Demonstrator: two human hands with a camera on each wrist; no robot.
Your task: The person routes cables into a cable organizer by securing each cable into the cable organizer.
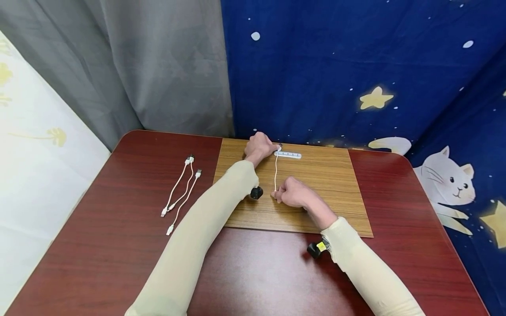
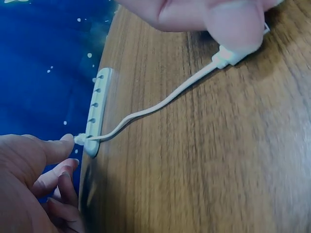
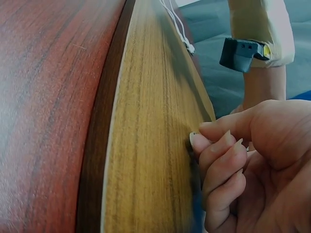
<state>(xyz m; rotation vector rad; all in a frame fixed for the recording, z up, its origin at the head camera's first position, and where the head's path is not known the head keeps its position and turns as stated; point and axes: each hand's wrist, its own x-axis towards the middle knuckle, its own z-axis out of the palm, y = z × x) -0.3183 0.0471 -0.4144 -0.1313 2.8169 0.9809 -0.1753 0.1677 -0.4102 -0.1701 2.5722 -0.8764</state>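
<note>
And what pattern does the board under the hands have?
The board has brown wood grain with dark streaks, clearest in the left wrist view.

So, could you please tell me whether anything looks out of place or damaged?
Nothing stands out: the white cable crosses the end of the cable holder, the board lies flat, and three more cables rest on the table, none visibly damaged.

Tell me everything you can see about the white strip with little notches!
The strip is white and narrow, with rounded ends, and looks like smooth plastic or rubber. A row of notches runs along it. It lies flat near the far edge of the wood-patterned board. A thin white cable crosses its left end, apparently through the end notch; how firmly it sits there, I can't tell.
</note>
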